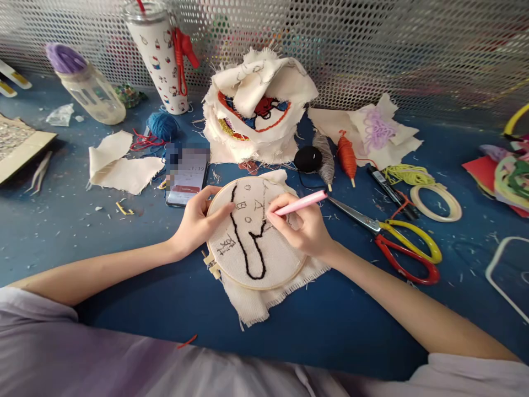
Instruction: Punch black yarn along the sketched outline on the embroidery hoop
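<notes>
Embroidery hoop [264, 288] over the desk [165, 303], left hand [198, 220] gripping its left rim, thumb on top, apparently steadying the taut cloth [285, 256], right hand's [308, 231] grip closed low round a pink pen [300, 203] above its right half, likely for control, scissors [378, 225] lying right, seemingly within reach.

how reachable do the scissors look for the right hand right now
Probably yes: the scissors lie just beside the right hand with nothing between, though it holds a pink pen-like tool.
</notes>
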{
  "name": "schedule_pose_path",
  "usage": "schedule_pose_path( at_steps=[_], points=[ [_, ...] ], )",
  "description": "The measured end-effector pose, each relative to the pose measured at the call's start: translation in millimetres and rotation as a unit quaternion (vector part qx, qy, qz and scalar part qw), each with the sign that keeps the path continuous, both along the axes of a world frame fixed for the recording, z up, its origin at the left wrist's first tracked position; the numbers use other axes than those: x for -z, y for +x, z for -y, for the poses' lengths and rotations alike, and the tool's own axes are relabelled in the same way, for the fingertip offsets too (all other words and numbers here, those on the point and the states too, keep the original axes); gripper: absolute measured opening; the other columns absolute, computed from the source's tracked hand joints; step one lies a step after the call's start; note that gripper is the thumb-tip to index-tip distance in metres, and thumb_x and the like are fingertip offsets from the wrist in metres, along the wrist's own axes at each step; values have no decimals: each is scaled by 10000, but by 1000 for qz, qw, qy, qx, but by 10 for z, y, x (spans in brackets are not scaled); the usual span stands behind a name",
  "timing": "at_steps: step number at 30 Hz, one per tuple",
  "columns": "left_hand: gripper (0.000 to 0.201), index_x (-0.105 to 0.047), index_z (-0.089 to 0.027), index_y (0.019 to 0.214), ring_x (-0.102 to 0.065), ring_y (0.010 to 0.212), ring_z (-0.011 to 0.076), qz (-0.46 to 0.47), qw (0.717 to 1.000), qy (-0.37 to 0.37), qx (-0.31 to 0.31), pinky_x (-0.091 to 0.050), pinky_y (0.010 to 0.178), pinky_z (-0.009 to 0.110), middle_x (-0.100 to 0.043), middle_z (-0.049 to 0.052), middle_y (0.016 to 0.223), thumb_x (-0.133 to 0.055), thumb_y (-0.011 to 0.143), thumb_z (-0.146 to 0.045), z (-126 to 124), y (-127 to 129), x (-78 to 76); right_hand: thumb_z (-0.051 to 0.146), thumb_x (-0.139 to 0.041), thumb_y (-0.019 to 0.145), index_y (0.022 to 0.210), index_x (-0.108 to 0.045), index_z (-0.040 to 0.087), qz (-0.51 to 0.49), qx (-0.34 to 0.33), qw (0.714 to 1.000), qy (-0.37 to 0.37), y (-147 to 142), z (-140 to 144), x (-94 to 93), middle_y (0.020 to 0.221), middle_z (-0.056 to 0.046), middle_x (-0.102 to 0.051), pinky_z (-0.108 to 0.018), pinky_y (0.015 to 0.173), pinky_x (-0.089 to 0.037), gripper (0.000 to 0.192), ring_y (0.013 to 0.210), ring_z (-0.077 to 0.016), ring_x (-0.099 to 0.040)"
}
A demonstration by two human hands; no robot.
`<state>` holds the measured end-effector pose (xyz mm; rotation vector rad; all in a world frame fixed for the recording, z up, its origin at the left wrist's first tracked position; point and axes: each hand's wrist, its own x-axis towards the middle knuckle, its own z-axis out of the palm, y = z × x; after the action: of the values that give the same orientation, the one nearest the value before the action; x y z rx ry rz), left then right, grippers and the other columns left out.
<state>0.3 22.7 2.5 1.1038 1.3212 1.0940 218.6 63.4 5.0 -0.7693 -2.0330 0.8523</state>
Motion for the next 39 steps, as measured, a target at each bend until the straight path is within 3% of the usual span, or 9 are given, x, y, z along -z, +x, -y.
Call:
schedule_pose_path(
  at_steps=[11,18,26,39],
  points=[
    [361,-602,-181,1017,-546,478,109,-4,1000,-6,8,-380,378,187,-623,-7,628,-724,774,-418,-29,-3,1,191,-569,878,813,-603,225,-111,21,993,-45,53,-13,125,700,20,-525,-381,793,-525,80,680,-136,-530],
    [359,-610,-159,1017,-588,499,120,-17,1000,2,-1,-428,389,180,-649,-1,640,-731,750,-365,-36,2,-24,199,-583,879,779,-597,217,-112,19,992,-52,35,0,113,723,16,-547,-374,801,-527,102,689,-133,-546],
    [349,-631,-146,1010,-578,499,109,-15,1000,7,-11,-425,390,173,-647,2,646,-730,741,-344,-45,3,-26,208,-608,874,778,-585,222,-193,32,973,-123,38,-39,132,681,38,-510,-355,782,-536,100,641,-112,-513],
    [410,-667,-144,1066,-614,594,122,10,1000,8,-11,-476,460,177,-688,29,755,-752,731,-365,-46,-9,-16,200,-599,880,789,-582,226,-187,36,977,-95,63,-53,176,727,29,-525,-337,756,-524,96,652,-109,-514]
  ],
)
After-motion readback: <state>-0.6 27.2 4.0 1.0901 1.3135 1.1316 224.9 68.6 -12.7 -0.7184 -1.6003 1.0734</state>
